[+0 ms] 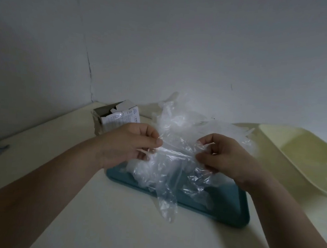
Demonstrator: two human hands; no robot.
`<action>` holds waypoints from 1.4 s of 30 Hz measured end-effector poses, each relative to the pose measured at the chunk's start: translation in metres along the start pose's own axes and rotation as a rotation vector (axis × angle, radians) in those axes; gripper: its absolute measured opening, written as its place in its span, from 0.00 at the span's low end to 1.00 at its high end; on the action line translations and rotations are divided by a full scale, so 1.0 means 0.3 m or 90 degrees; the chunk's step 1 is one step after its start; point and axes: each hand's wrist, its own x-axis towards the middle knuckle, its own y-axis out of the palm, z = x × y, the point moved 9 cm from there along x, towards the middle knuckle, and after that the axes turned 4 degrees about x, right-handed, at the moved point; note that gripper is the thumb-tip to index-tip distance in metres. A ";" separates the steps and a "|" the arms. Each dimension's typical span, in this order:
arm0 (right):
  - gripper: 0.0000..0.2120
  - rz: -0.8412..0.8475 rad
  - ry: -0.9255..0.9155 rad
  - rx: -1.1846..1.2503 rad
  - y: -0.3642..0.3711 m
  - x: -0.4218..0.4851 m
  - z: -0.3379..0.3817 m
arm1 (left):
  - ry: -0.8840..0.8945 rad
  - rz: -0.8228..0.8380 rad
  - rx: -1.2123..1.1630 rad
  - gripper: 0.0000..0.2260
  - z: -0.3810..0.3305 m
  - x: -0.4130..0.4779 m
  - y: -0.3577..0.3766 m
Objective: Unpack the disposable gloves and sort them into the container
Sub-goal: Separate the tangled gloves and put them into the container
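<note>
- Plastic gloves point(177, 142) pinched by both the left hand point(126, 140) and the right hand point(224, 155), over the teal tray point(220, 215).
- Clinging film could drag extra gloves off toward six o'clock.

Single wide-angle camera, worn on the head, faces forward and down from close above and behind the left hand point(130, 141) and right hand point(224, 155), mid-frame. Beyond the fingers point(153, 141), the table point(40, 154) runs to a wall point(184, 38) corner.

Gloves point(177, 128) heaped on tray point(226, 209), mid-table point(113, 226); box point(110, 120) behind-left; basin point(302, 153) right of tray, apart.
</note>
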 end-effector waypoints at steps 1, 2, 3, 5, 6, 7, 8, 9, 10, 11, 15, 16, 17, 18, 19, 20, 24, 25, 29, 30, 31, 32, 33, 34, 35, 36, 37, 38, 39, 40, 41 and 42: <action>0.15 0.021 0.015 -0.018 0.015 -0.005 -0.003 | 0.013 -0.015 -0.009 0.05 -0.002 -0.001 -0.006; 0.18 0.047 0.034 -0.046 0.032 -0.014 -0.005 | 0.024 -0.023 -0.025 0.04 -0.004 -0.005 -0.005; 0.23 0.066 0.046 -0.085 0.044 -0.024 0.000 | 0.037 -0.026 -0.035 0.04 -0.007 -0.010 -0.001; 0.33 0.061 0.017 -0.160 0.046 -0.044 0.043 | 0.071 -0.018 -0.007 0.05 -0.017 -0.022 0.010; 0.35 0.043 -0.018 -0.177 0.043 -0.055 0.081 | 0.091 -0.006 0.015 0.06 -0.025 -0.031 0.018; 0.37 0.020 -0.054 -0.176 0.037 -0.066 0.117 | 0.108 0.015 0.034 0.07 -0.036 -0.040 0.028; 0.37 -0.001 -0.080 -0.165 0.031 -0.076 0.145 | 0.118 0.046 0.042 0.08 -0.045 -0.047 0.039; 0.38 -0.006 -0.095 -0.151 0.031 -0.085 0.165 | 0.124 0.085 0.041 0.10 -0.053 -0.052 0.055; 0.37 0.008 -0.097 -0.127 0.040 -0.093 0.176 | 0.132 0.124 0.037 0.11 -0.069 -0.060 0.076; 0.34 0.046 -0.091 -0.086 0.060 -0.097 0.176 | 0.147 0.152 0.031 0.11 -0.090 -0.067 0.096; 0.14 0.187 -0.024 0.142 0.161 -0.082 0.096 | 0.196 0.049 0.066 0.08 -0.153 -0.025 0.112; 0.11 0.165 0.007 0.156 0.158 -0.066 0.053 | 0.194 -0.016 0.089 0.06 -0.150 -0.003 0.090; 0.09 0.142 0.031 0.143 0.151 -0.054 0.015 | 0.191 -0.082 0.122 0.04 -0.138 0.016 0.062; 0.06 0.127 0.035 0.093 0.144 -0.043 -0.008 | 0.185 -0.142 0.178 0.02 -0.117 0.036 0.029; 0.03 0.126 0.025 0.012 0.141 -0.037 -0.018 | 0.172 -0.182 0.262 0.02 -0.086 0.055 0.000; 0.02 0.139 0.016 -0.069 0.147 -0.034 -0.026 | 0.147 -0.193 0.361 0.03 -0.042 0.072 -0.018; 0.04 0.175 -0.008 -0.161 0.168 -0.029 -0.031 | 0.082 -0.139 0.632 0.22 0.109 0.106 -0.016; 0.05 0.176 -0.016 -0.163 0.170 -0.027 -0.030 | 0.090 -0.142 0.638 0.22 0.114 0.108 -0.011; 0.09 0.202 -0.037 -0.248 0.184 -0.018 -0.043 | 0.132 -0.175 0.575 0.06 0.092 0.117 -0.030; 0.12 0.217 -0.051 -0.283 0.192 -0.019 -0.043 | 0.140 -0.171 0.568 0.03 0.086 0.117 -0.033; 0.13 0.227 -0.064 -0.311 0.199 -0.021 -0.040 | 0.144 -0.167 0.561 0.03 0.084 0.120 -0.037; 0.14 0.232 -0.075 -0.328 0.202 -0.021 -0.037 | 0.150 -0.166 0.546 0.04 0.080 0.121 -0.040; 0.14 0.237 -0.084 -0.329 0.203 -0.021 -0.033 | 0.164 -0.175 0.525 0.04 0.071 0.121 -0.048; 0.14 0.242 -0.095 -0.323 0.206 -0.022 -0.027 | 0.192 -0.196 0.503 0.04 0.051 0.118 -0.059; 0.13 0.247 -0.106 -0.310 0.209 -0.026 -0.016 | 0.231 -0.231 0.488 0.04 0.019 0.110 -0.072; 0.14 0.248 -0.117 -0.288 0.212 -0.030 -0.003 | 0.272 -0.275 0.477 0.04 -0.018 0.100 -0.090; 0.14 0.248 -0.122 -0.254 0.210 -0.036 0.008 | 0.306 -0.321 0.465 0.05 -0.057 0.083 -0.108; 0.14 0.246 -0.130 -0.219 0.207 -0.041 0.022 | 0.330 -0.364 0.453 0.05 -0.097 0.062 -0.126; 0.13 0.241 -0.139 -0.192 0.204 -0.046 0.037 | 0.348 -0.396 0.437 0.06 -0.131 0.039 -0.138; 0.14 0.233 -0.150 -0.173 0.197 -0.048 0.053 | 0.363 -0.413 0.410 0.06 -0.162 0.021 -0.146; 0.15 0.223 -0.164 -0.157 0.191 -0.052 0.068 | 0.362 -0.415 0.372 0.06 -0.180 0.008 -0.151; 0.15 0.211 -0.183 -0.138 0.183 -0.054 0.085 | 0.345 -0.404 0.319 0.06 -0.188 0.000 -0.154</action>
